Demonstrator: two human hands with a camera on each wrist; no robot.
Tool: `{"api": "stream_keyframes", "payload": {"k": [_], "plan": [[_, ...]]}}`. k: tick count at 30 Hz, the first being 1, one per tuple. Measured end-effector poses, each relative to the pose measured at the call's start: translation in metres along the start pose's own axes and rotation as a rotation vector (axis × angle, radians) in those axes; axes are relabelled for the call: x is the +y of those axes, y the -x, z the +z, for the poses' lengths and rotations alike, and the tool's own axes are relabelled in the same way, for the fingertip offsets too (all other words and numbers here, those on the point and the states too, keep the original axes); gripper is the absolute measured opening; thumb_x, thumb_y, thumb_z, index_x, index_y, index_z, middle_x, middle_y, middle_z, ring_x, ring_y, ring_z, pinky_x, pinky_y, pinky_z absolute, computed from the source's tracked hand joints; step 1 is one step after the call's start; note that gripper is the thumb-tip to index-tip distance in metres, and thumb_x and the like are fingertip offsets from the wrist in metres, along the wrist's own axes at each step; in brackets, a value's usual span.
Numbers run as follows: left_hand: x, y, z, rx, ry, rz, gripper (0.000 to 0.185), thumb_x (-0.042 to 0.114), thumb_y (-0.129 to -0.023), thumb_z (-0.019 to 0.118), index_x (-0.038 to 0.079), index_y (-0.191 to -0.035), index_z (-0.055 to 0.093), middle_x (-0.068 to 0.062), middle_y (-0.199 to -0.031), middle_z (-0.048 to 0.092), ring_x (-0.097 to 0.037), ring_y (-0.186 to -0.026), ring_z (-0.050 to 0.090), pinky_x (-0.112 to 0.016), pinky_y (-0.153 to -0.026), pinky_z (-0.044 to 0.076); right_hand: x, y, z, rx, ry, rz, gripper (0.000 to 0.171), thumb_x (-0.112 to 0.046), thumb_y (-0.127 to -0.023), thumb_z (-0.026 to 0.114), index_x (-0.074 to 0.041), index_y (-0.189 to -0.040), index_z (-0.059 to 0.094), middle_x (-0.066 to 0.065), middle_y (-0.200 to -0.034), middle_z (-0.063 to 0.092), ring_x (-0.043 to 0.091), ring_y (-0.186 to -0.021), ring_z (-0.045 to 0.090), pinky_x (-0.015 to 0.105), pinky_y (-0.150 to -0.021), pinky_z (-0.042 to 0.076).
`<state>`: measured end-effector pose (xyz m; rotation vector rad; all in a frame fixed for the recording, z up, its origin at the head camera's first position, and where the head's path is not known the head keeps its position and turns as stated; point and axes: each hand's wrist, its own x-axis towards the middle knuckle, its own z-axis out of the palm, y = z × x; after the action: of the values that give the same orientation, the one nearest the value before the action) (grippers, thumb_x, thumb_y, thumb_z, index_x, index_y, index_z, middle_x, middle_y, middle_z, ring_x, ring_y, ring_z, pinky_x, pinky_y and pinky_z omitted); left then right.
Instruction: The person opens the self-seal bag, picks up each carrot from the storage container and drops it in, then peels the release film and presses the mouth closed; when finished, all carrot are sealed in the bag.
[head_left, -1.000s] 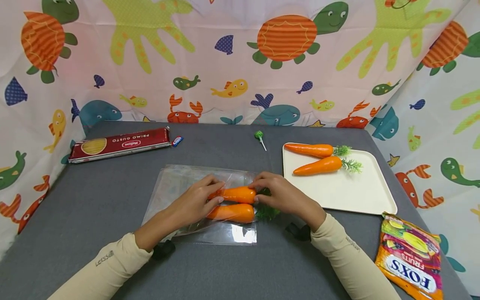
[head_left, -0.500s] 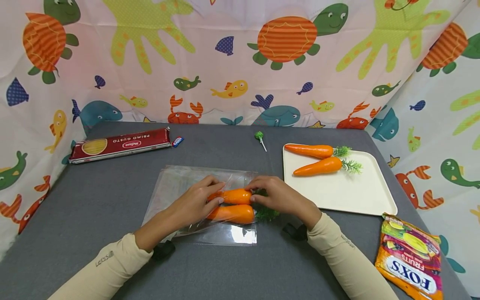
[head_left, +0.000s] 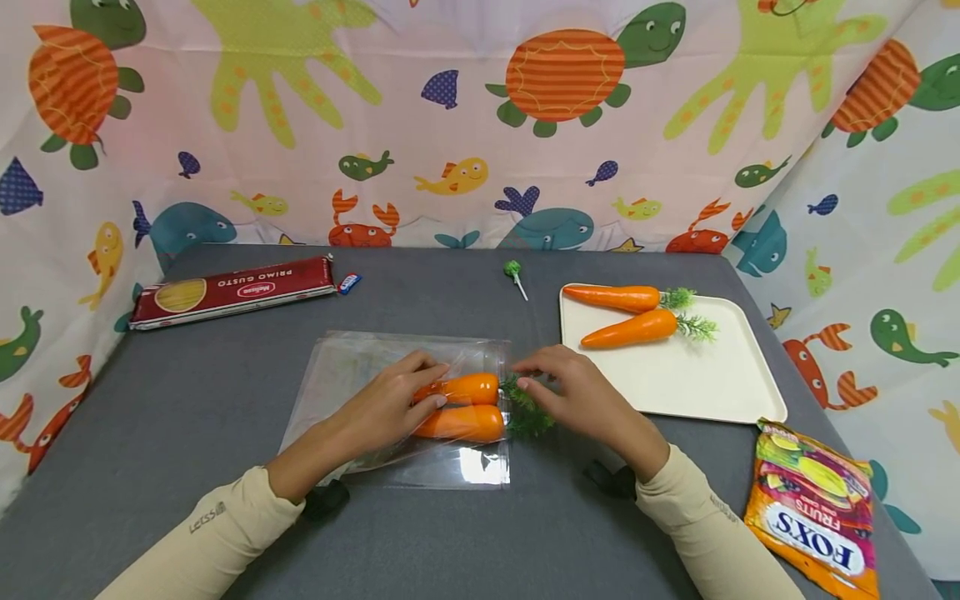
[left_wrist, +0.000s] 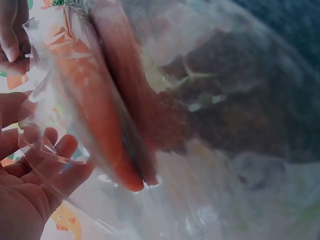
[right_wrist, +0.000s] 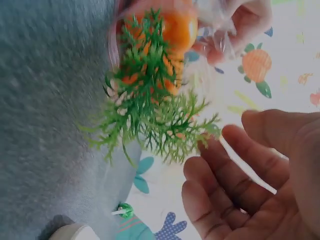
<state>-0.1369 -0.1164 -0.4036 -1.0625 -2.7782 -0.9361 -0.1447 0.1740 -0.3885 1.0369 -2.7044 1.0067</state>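
Note:
Two orange toy carrots, an upper one (head_left: 474, 388) and a lower one (head_left: 468, 423), lie side by side in a clear plastic bag (head_left: 337, 367). Their green leafy tops (right_wrist: 150, 100) stick out past the bag's right edge. My left hand (head_left: 393, 396) pinches the bag's film over the narrow ends of the carrots, which are partly hidden beneath it. In the left wrist view the film shows between the carrots and the fingers (left_wrist: 70, 175). My right hand (head_left: 581, 392) hovers beside the leafy tops with its fingers loosely bent, nothing in them.
A cream tray (head_left: 705, 392) with two more carrots (head_left: 630, 328) stands at the right. Nearer lies a Fox's candy bag (head_left: 817, 508). A green lollipop (head_left: 513, 270), a small blue wrapped candy (head_left: 348, 284) and a red pasta pack (head_left: 232, 292) lie towards the back.
My right hand has let go of the upper carrot and drawn back to the right, off its leafy top. That carrot has shifted slightly left, deeper into the bag. My left hand stays in place.

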Motion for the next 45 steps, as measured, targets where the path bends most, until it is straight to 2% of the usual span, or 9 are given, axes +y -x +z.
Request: {"api": "stream_keyframes", "payload": {"k": [3, 10, 15, 19, 24, 31, 38, 41, 45], "plan": [[0.000, 0.000, 0.000, -0.002, 0.002, -0.001, 0.043, 0.017, -0.095, 0.066, -0.001, -0.133, 0.057, -0.006, -0.118, 0.056, -0.015, -0.091, 0.058, -0.030, -0.078, 0.052, -0.008, 0.008, 0.000, 0.002, 0.002, 0.047, 0.021, -0.016, -0.094, 0.067, -0.004, -0.111, 0.071, -0.004, -0.093, 0.066, 0.009, -0.078, 0.055, 0.029, -0.066, 0.050], [0.001, 0.001, 0.000, 0.000, -0.003, -0.007, 0.045, 0.017, -0.094, 0.067, -0.001, -0.134, 0.057, -0.006, -0.119, 0.056, -0.014, -0.091, 0.057, -0.031, -0.079, 0.052, -0.025, 0.024, 0.003, 0.088, 0.005, 0.089, 0.016, -0.011, -0.091, 0.070, -0.004, -0.105, 0.071, -0.008, -0.081, 0.061, 0.007, -0.066, 0.052, 0.024, -0.058, 0.047], [0.002, 0.000, 0.000, -0.011, -0.006, -0.025, 0.046, 0.018, -0.093, 0.068, -0.001, -0.134, 0.057, -0.007, -0.119, 0.056, -0.015, -0.092, 0.057, -0.031, -0.081, 0.053, -0.034, 0.030, 0.014, -0.045, -0.147, 0.182, 0.021, -0.016, -0.095, 0.065, -0.005, -0.112, 0.068, -0.009, -0.069, 0.061, 0.004, -0.052, 0.050, 0.024, -0.048, 0.044], [0.002, 0.000, -0.001, -0.016, -0.004, -0.028, 0.046, 0.018, -0.093, 0.068, -0.001, -0.134, 0.057, -0.007, -0.119, 0.056, -0.015, -0.092, 0.057, -0.031, -0.081, 0.053, -0.036, 0.031, 0.023, -0.144, -0.302, 0.304, 0.028, -0.020, -0.098, 0.062, -0.006, -0.121, 0.063, 0.000, -0.073, 0.069, 0.010, -0.049, 0.057, 0.029, -0.046, 0.050], [-0.001, 0.000, -0.003, -0.012, 0.007, -0.017, 0.046, 0.017, -0.094, 0.068, -0.002, -0.134, 0.056, -0.006, -0.118, 0.056, -0.015, -0.087, 0.057, -0.029, -0.076, 0.052, -0.037, 0.030, 0.029, -0.180, -0.430, 0.413, 0.029, -0.020, -0.097, 0.063, -0.004, -0.121, 0.061, 0.005, -0.076, 0.070, 0.020, -0.049, 0.062, 0.037, -0.045, 0.053], [-0.003, -0.001, -0.004, -0.018, 0.016, -0.007, 0.047, 0.019, -0.095, 0.066, -0.002, -0.135, 0.055, -0.007, -0.116, 0.056, -0.017, -0.082, 0.056, -0.027, -0.069, 0.049, -0.038, 0.030, 0.035, -0.151, -0.439, 0.469, 0.030, -0.020, -0.095, 0.065, -0.006, -0.121, 0.059, 0.005, -0.079, 0.071, 0.021, -0.050, 0.062, 0.037, -0.045, 0.053], [-0.001, -0.003, -0.003, -0.023, 0.015, 0.003, 0.047, 0.020, -0.095, 0.066, 0.001, -0.136, 0.055, -0.006, -0.115, 0.055, -0.017, -0.080, 0.055, -0.026, -0.066, 0.048, -0.043, 0.040, 0.031, -0.100, -0.563, 0.543, 0.027, -0.021, -0.094, 0.067, -0.001, -0.106, 0.055, 0.014, -0.087, 0.071, 0.027, -0.058, 0.066, 0.040, -0.046, 0.053], [-0.001, -0.004, -0.003, -0.021, 0.012, 0.008, 0.047, 0.019, -0.094, 0.067, 0.001, -0.136, 0.055, -0.006, -0.115, 0.055, -0.017, -0.080, 0.055, -0.026, -0.065, 0.047, -0.043, 0.046, 0.028, -0.149, -0.653, 0.589, 0.024, -0.020, -0.096, 0.064, 0.002, -0.103, 0.060, 0.016, -0.091, 0.070, 0.028, -0.061, 0.067, 0.041, -0.047, 0.054], [-0.001, -0.004, -0.002, -0.023, 0.014, 0.006, 0.047, 0.018, -0.094, 0.068, 0.000, -0.135, 0.056, -0.006, -0.116, 0.055, -0.017, -0.082, 0.056, -0.026, -0.067, 0.048, -0.040, 0.048, 0.027, -0.255, -0.784, 0.644, 0.034, -0.021, -0.099, 0.059, 0.008, -0.115, 0.062, 0.017, -0.097, 0.070, 0.025, -0.062, 0.068, 0.039, -0.048, 0.055]]}}
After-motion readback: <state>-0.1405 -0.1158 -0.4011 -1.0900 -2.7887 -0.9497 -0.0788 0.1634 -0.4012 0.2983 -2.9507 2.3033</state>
